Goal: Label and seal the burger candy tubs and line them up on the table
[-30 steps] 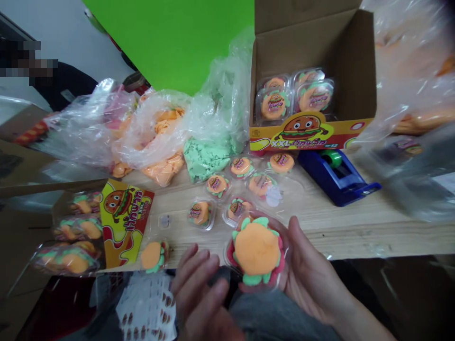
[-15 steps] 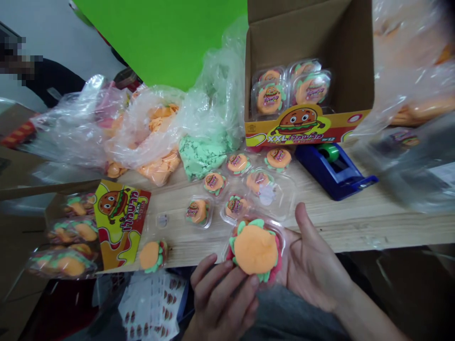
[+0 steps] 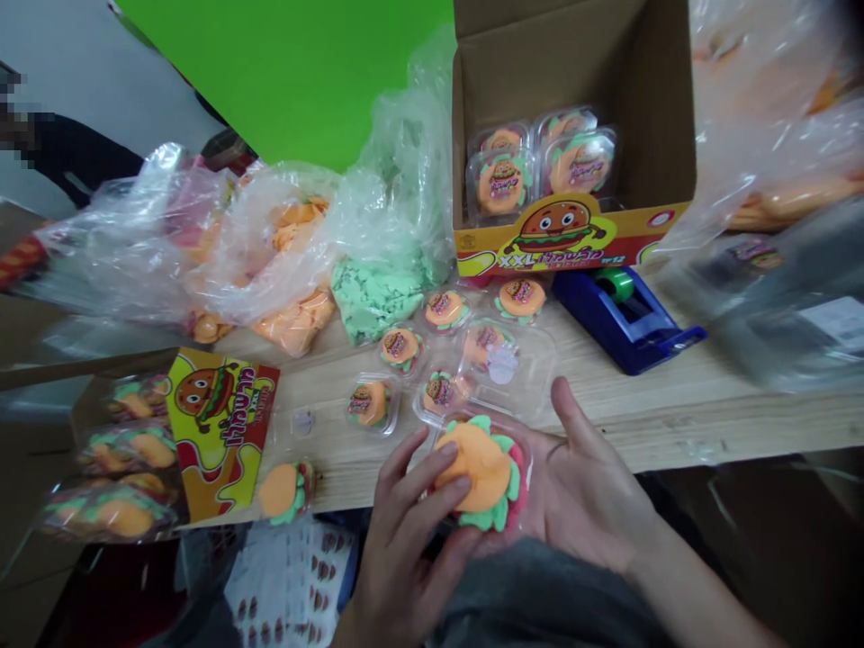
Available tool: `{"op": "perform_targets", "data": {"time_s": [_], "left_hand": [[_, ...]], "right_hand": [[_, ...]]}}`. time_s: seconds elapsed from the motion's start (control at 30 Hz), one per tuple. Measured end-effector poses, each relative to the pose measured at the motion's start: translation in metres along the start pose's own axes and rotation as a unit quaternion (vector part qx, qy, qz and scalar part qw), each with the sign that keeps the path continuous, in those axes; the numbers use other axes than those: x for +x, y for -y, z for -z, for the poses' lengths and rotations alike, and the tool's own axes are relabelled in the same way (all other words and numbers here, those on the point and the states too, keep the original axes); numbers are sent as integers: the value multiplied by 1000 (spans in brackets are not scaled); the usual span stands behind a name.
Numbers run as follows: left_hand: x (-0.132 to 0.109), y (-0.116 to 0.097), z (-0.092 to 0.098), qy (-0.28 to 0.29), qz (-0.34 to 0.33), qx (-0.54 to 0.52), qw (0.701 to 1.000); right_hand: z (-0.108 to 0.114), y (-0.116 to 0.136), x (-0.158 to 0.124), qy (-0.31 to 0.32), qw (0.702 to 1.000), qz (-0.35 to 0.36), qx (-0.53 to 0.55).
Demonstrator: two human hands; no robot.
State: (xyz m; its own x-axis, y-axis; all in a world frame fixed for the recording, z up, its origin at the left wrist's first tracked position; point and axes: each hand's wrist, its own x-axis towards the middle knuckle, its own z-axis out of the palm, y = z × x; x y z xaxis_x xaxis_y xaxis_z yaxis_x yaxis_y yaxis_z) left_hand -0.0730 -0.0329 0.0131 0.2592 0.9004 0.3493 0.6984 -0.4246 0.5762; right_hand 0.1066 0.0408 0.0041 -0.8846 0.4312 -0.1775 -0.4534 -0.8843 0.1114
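An orange candy burger point(image 3: 478, 470) with green and pink layers lies in a clear plastic tray, close to me at the table's front edge. My right hand point(image 3: 584, 490) supports the tray from the right, palm up, thumb raised. My left hand point(image 3: 411, 540) reaches in from the left, its fingertips resting on the orange bun. Just beyond sit several packed burgers with labels, one of them point(image 3: 370, 403) to the left. Partly over another labelled burger is an open clear container point(image 3: 540, 360).
A display box point(image 3: 573, 243) with packed burgers stands at the back right, beside a blue tape dispenser point(image 3: 634, 337). Bags of green pieces point(image 3: 378, 292) and orange pieces point(image 3: 297, 319) lie at the back. A second filled box point(image 3: 220, 432) is at left.
My left hand has moved up onto the bun, its fingers now over the top. The burger is shifted left and tilted, showing more green and pink on its right side.
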Motion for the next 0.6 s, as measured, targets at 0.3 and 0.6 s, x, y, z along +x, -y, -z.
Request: {"op": "perform_targets", "data": {"time_s": [0.3, 0.6], "left_hand": [[-7, 3, -5, -70, 46, -53, 995], [-12, 7, -18, -82, 95, -143, 982]], "right_hand": [[0, -4, -1, 8, 997, 26, -71], [6, -8, 5, 16, 995, 63, -78]]}}
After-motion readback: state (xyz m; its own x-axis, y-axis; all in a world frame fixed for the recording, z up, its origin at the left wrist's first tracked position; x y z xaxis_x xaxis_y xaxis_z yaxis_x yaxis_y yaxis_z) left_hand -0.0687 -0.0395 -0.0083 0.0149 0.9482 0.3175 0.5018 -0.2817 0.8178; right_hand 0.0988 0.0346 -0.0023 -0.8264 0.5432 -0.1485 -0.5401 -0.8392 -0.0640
